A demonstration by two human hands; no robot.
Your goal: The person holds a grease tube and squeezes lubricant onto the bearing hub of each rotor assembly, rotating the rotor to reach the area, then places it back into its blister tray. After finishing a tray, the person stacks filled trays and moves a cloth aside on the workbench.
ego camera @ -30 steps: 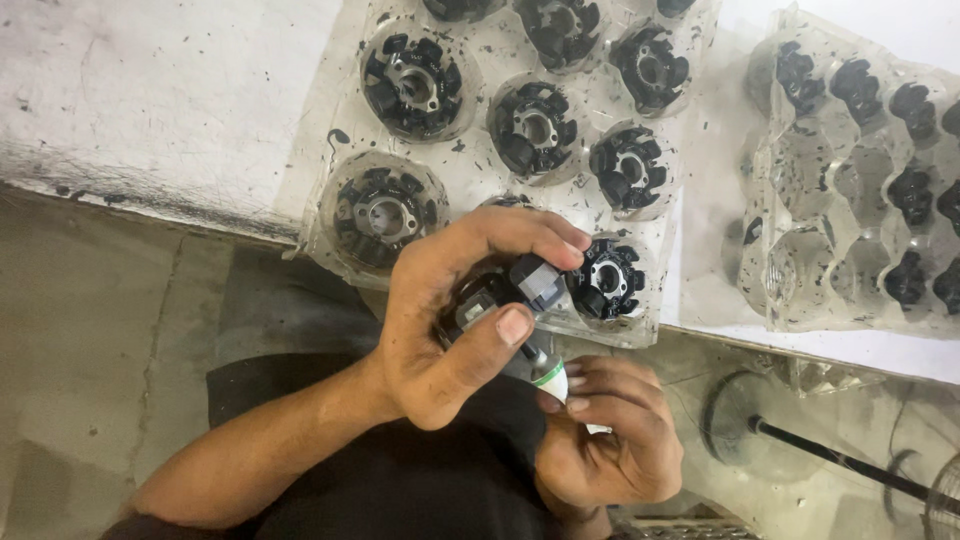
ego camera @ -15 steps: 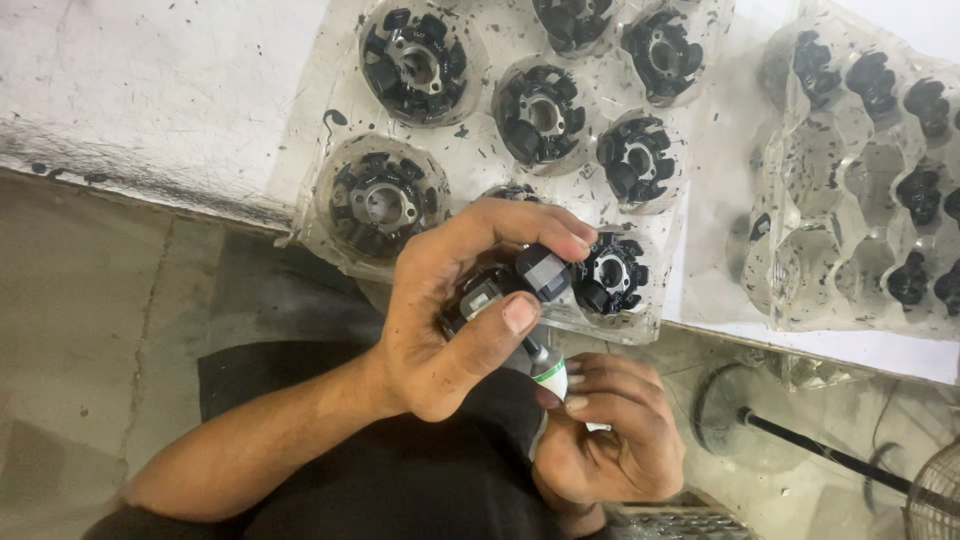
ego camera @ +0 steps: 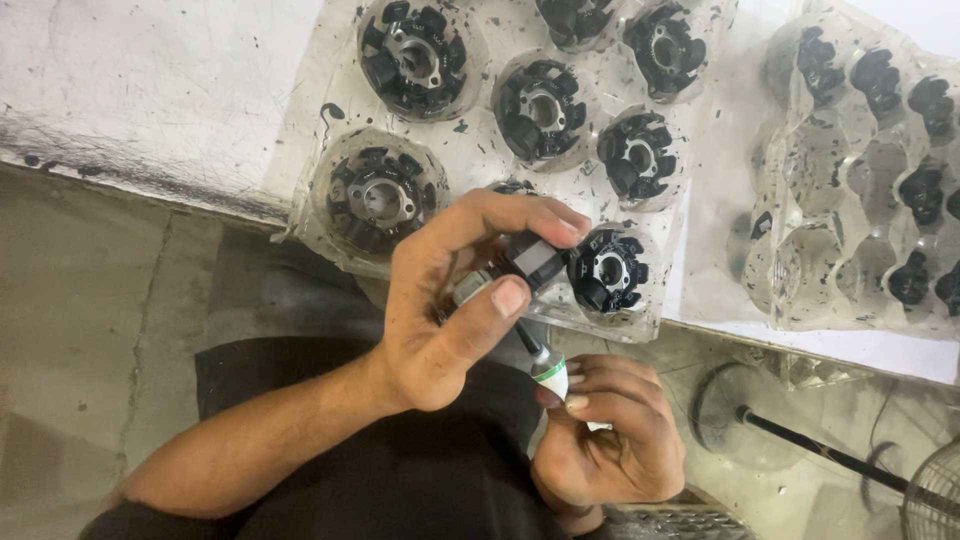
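Overhead, from the head camera: left hand [ego camera: 440, 320] curled around a small black part [ego camera: 527, 258], thumb pressed across its near side and fingertips closed over its top, held just above the near edge of a clear plastic tray [ego camera: 480, 140]. Right hand [ego camera: 610, 440] lower in frame, fingers bunched and pinched on a small white tube with a green band [ego camera: 550, 375], its dark nozzle angled up and touching the underside of the black part. Both hands close together, over a dark-clothed lap.

Behind the hands, on a scuffed white tabletop [ego camera: 150, 90], the clear tray with round pockets, each seating a black ring-shaped wound assembly with a metal hub: one at lower left [ego camera: 378, 198], one at upper left [ego camera: 415, 58], one in the middle [ego camera: 541, 106], one to its right [ego camera: 640, 155], one just beside the left fingertips [ego camera: 608, 270]. Black specks scattered over the tray's surface.

Farther right, a second clear tray [ego camera: 830, 200] with deeper pockets, several holding small black pieces [ego camera: 920, 190], others bare. At lower right, below the table edge, part of a fan [ego camera: 930, 500] on the floor with a dark rod [ego camera: 810, 450].
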